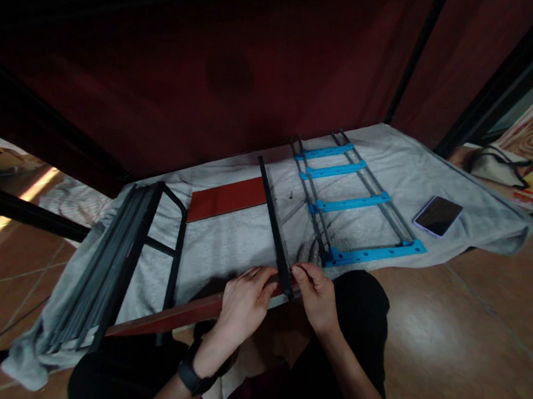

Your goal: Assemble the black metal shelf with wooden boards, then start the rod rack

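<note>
My left hand [246, 299], with a dark band on its wrist, is closed around the right end of a long reddish-brown board [168, 318] at the near edge. This end meets the near end of a black bar [271, 219], which runs away from me across the grey cloth [223, 252]. My right hand [317, 299] pinches at the same corner, just right of the bar. What lies between its fingertips is too small to make out. A second, orange-red board [228, 200] lies flat beyond, its right end at the bar.
To the left are a black tube frame [179, 235] and a row of dark grey tubes [102, 265]. On the right lie several blue plastic strips [354, 202] joined by grey rods, and a phone [439, 216]. A dark red panel [259, 84] stands behind.
</note>
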### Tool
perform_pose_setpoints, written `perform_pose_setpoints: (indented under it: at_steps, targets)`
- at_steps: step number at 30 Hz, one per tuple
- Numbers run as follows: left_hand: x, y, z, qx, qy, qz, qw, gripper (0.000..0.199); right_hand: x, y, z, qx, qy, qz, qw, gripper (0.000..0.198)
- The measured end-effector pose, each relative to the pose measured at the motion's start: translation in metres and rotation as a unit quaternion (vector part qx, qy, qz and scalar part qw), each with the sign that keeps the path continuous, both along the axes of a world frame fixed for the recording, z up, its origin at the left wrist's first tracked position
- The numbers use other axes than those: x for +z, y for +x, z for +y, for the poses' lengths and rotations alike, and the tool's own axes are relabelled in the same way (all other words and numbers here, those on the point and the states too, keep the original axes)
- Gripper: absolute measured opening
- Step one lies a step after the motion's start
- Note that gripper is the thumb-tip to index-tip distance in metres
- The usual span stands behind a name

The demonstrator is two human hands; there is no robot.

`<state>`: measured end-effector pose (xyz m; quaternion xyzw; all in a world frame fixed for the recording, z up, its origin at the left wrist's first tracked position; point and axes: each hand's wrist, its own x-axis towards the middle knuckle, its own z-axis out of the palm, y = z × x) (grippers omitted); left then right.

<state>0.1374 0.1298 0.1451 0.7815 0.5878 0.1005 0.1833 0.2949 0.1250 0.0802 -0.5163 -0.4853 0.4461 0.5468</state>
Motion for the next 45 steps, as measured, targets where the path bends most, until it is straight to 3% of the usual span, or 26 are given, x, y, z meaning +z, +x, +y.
perform_pose_setpoints:
  at_steps: [6,12,22,29,36,42,45]
  targets:
    - [0.001,0.001,-0.002,0.006,0.006,0.024,1.000,0.018,-0.006,-0.001,0.001,0.018,0.026,-0.101,0.994,0.036]
    - [0.001,-0.001,-0.003,-0.005,0.017,0.016,1.000,0.019,-0.010,-0.003,0.007,0.024,0.011,-0.130,0.991,0.042]
    - [-0.005,-0.004,-0.006,-0.029,0.052,0.012,0.998,0.025,-0.001,0.006,-0.007,0.041,-0.004,0.017,0.999,0.029]
    - [-0.007,-0.006,-0.007,-0.035,0.072,0.005,0.997,0.022,-0.001,0.004,-0.001,0.015,0.002,-0.173,0.985,0.043]
    - [-0.008,-0.006,-0.007,-0.040,0.071,0.001,0.997,0.021,0.002,0.002,-0.002,0.029,-0.011,-0.083,0.996,0.039]
    - [-0.009,-0.007,-0.007,-0.043,0.080,-0.005,0.996,0.022,0.003,0.000,0.001,-0.001,-0.006,-0.168,0.986,0.044]
    - [-0.010,-0.007,-0.007,-0.045,0.080,-0.006,0.996,0.023,0.001,0.002,-0.001,-0.009,-0.016,-0.094,0.995,0.045]
